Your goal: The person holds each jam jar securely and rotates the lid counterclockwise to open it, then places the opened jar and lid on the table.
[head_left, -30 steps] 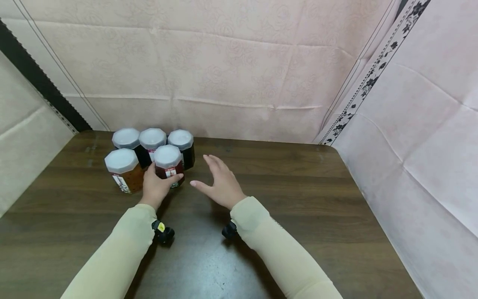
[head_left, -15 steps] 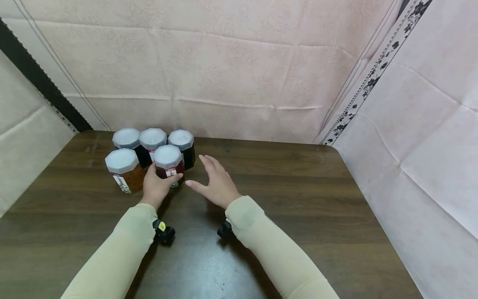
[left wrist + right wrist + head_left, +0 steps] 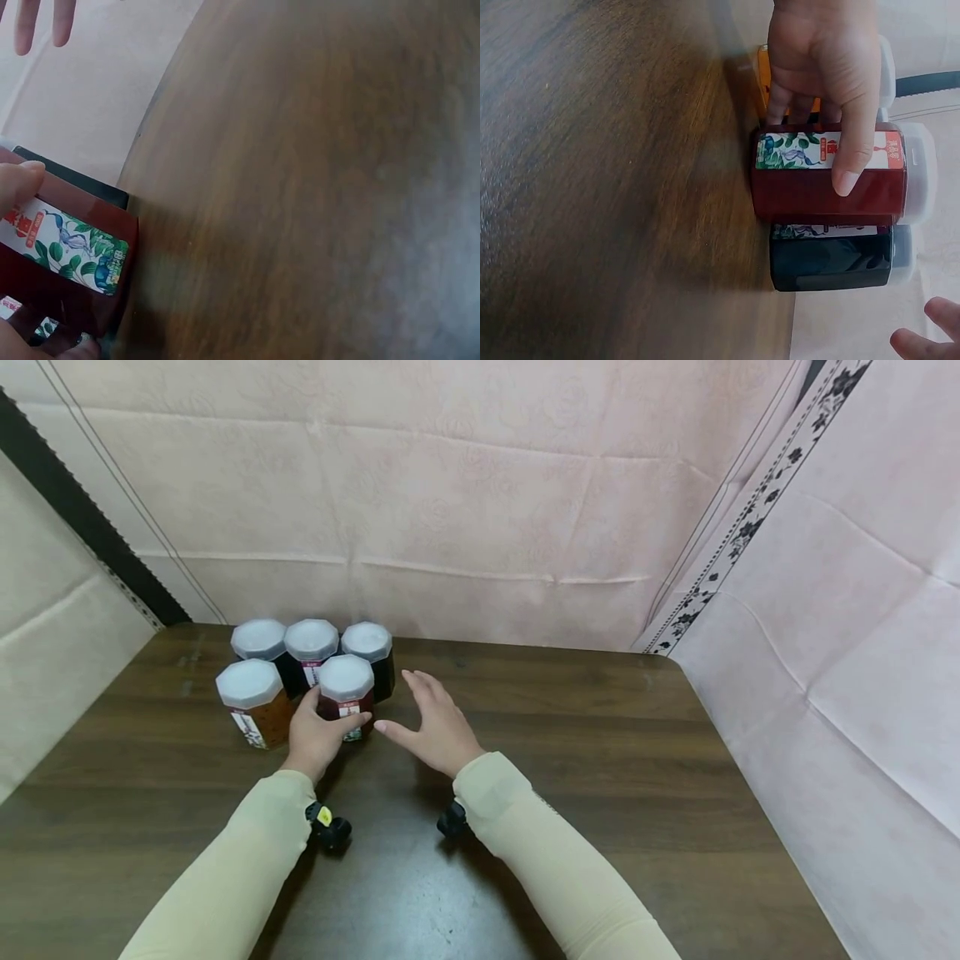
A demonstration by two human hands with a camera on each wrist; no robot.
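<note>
My left hand (image 3: 315, 735) grips a dark red jar (image 3: 349, 708) with a white octagonal lid, thumb across its front label and fingers around its left side. In the right wrist view the thumb lies over the label of this red jar (image 3: 795, 191), which stands upright. My right hand (image 3: 438, 727) is apart from the jars, just right of the red one, with thumb and fingers spread and nothing held. In the left wrist view only some fingertips of the right hand (image 3: 45, 26) show at the top left.
An orange-brown jar (image 3: 270, 718) stands left of the left hand. Behind are a dark jar (image 3: 288, 672), a jar with a pink-edged label (image 3: 311, 670) and another dark jar (image 3: 384, 675). The wooden table (image 3: 585, 760) meets cloth-covered walls (image 3: 450, 502) behind and at the sides.
My right hand has moved slightly left, closer to the red jar, and then stopped. The left hand keeps its grip; the jars appear slightly further right in view.
</note>
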